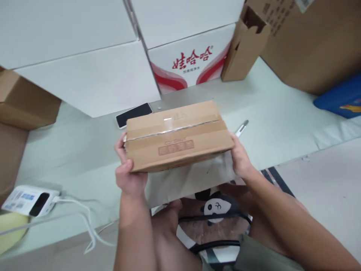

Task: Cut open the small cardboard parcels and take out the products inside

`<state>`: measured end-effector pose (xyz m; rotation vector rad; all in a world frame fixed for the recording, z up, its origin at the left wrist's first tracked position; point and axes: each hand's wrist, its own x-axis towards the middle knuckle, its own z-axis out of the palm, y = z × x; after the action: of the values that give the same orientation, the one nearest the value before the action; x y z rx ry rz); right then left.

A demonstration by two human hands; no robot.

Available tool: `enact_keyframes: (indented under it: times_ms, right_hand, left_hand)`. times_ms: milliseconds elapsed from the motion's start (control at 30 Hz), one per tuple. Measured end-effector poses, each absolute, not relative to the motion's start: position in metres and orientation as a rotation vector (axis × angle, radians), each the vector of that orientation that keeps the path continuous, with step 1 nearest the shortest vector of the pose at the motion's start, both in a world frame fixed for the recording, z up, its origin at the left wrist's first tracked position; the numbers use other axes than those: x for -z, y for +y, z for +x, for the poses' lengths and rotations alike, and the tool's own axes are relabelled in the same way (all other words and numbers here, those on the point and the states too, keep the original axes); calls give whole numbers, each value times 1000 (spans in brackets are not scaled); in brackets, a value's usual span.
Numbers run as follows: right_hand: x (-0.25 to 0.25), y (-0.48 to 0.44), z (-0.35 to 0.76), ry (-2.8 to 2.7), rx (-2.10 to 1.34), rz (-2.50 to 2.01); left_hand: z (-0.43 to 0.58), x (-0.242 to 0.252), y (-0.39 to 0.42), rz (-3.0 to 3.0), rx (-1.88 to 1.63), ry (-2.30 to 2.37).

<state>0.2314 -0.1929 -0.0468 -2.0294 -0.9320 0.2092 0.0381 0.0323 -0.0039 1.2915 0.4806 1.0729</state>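
Observation:
Between my two hands is a brown cardboard box (180, 137), tilted slightly, its top seam covered by clear tape and red-brown print on its near half. My left hand (131, 175) grips the box's left end, thumb at the near corner and fingers on the end face. At the opposite end, my right hand (239, 156) is closed on the right near corner; some of its fingers are hidden. Just beyond the box lies a phone (134, 114) with a dark screen, partly covered by it. A white and grey pen-shaped cutter (241, 128) rests right of the box.
White cartons (194, 60), one with red lettering, stand along the back. An open narrow cardboard box (244, 52) is beside them. Brown boxes (28, 98) sit at left, with a white device and cable (32, 201) nearer. A blue object (341, 96) is at right on the pale tabletop (84, 154).

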Motion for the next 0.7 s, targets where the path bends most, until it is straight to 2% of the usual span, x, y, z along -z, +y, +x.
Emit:
enact_keyframes:
  times_ms: [200, 333, 433, 567, 700]
  right_hand:
    - [35, -210, 271, -881, -229, -2619]
    - [38, -222, 284, -830, -242, -2674]
    - [40, -228, 292, -636, -245, -2458]
    - [41, -228, 302, -296, -200, -1859]
    - [48, -230, 310, -257, -153, -1541]
  left_hand:
    - [56, 1, 17, 1483, -1088, 446]
    - [59, 5, 1, 1532, -1152, 469]
    - [63, 8, -12, 1484, -1183, 475]
    - [70, 13, -32, 1354, -1193, 373]
    - [70, 16, -56, 1348, -1102, 372]
